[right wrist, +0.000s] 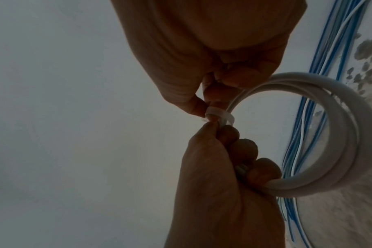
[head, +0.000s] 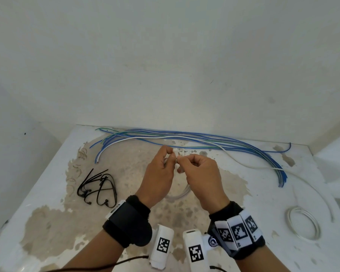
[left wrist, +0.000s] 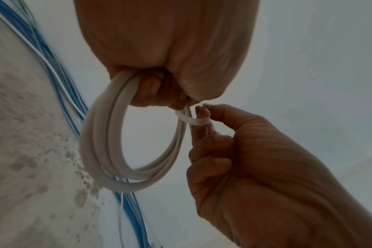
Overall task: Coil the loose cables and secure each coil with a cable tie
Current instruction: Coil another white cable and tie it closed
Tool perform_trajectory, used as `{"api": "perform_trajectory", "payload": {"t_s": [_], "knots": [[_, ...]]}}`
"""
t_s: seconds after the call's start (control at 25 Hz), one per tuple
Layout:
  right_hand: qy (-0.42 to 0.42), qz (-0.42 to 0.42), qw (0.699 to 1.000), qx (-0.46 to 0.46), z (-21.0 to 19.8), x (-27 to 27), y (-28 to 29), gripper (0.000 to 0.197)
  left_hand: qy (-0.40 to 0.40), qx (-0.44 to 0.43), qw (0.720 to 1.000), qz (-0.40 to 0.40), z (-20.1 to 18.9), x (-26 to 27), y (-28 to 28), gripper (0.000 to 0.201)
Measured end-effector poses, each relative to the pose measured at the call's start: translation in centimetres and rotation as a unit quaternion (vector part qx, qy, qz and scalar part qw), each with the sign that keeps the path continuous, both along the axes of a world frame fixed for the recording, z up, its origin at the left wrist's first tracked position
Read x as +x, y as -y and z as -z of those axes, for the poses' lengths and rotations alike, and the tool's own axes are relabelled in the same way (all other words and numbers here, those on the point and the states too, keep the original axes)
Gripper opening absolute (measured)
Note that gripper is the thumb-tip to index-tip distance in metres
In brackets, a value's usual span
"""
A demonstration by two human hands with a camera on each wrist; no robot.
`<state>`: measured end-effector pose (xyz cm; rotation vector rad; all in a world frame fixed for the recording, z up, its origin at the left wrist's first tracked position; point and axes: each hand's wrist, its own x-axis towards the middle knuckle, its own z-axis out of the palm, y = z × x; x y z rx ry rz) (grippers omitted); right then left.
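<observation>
In the left wrist view my left hand (left wrist: 172, 99) grips a coil of white cable (left wrist: 104, 151), which hangs as a ring below the curled fingers. A thin white cable tie (left wrist: 191, 120) loops round the coil's strands just under that hand. My right hand (left wrist: 204, 114) pinches the tie's loop between thumb and forefinger. In the right wrist view the tie (right wrist: 72, 115) sits between my right hand (right wrist: 204, 109) and my left hand (right wrist: 214, 129), with the coil (right wrist: 355, 134) to the right. From the head view both hands, left (head: 170, 155) and right (head: 182, 160), meet above the table's middle, mostly hiding the coil (head: 182, 193).
Several loose blue, white and green cables (head: 185, 138) lie along the back of the worn white table (head: 47, 222), against the wall. A pile of black cable ties (head: 98, 187) lies at the left. Another white coil (head: 302, 222) rests at the right, near the table's edge.
</observation>
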<state>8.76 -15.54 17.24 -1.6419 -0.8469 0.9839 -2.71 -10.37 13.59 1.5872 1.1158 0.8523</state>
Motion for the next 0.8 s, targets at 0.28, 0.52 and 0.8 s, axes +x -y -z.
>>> {"api": "perform_trajectory", "payload": {"t_s": [0.28, 0.52, 0.8], "knots": [[-0.086, 0.007, 0.996, -0.011, -0.1, 0.6, -0.3, 0.027, -0.059, 0.09, 0.994, -0.008, 0.2, 0.0, 0.3, 0.013], [-0.127, 0.005, 0.992, -0.018, -0.1, 0.5, -0.3, 0.027, -0.096, 0.129, 0.987, -0.001, 0.4, -0.3, 0.5, 0.01], [0.005, -0.049, 0.997, -0.051, 1.0, 0.9, -1.3, 0.023, -0.115, 0.079, 0.99, 0.019, 1.0, -1.8, 0.2, 0.012]]}}
